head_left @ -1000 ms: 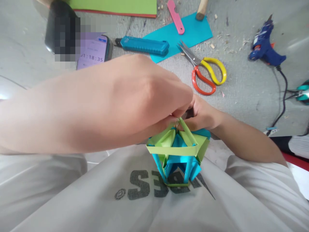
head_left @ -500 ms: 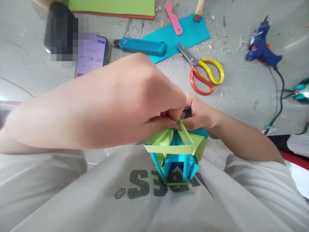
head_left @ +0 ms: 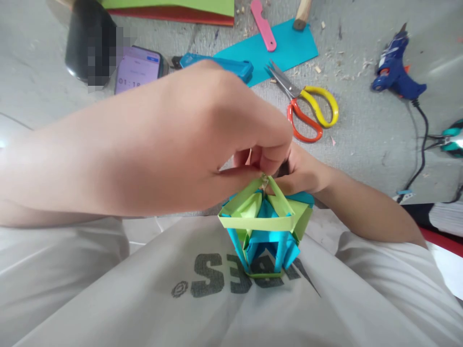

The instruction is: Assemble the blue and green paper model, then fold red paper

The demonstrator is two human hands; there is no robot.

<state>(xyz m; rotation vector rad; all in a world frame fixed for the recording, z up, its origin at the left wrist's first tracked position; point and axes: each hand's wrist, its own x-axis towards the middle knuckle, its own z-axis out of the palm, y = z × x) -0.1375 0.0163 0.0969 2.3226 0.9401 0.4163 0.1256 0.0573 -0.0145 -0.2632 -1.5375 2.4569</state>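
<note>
A small paper lantern (head_left: 258,223) of light-green and blue strips hangs upright just above the shirt front. My left hand (head_left: 249,125) is closed, its thumb and fingers pinched at the lantern's peak, where the green strips meet and a small shiny spot shows. Partly hidden behind it, my right hand (head_left: 304,168) is closed on the lantern's top, with its thumb lying along the upper side. A dark object shows between the two hands, too covered to name.
Scissors (head_left: 294,91), a blue utility knife (head_left: 217,66) and a pink folding knife (head_left: 264,26) lie beyond my hands near a blue paper sheet (head_left: 296,46). At the right are a glue gun (head_left: 396,67) and pliers (head_left: 452,139). A phone (head_left: 139,70) lies at the left.
My left hand has risen slightly and moved right, uncovering the lantern's peak and more of its green left strip. The right hand stays almost where it was.
</note>
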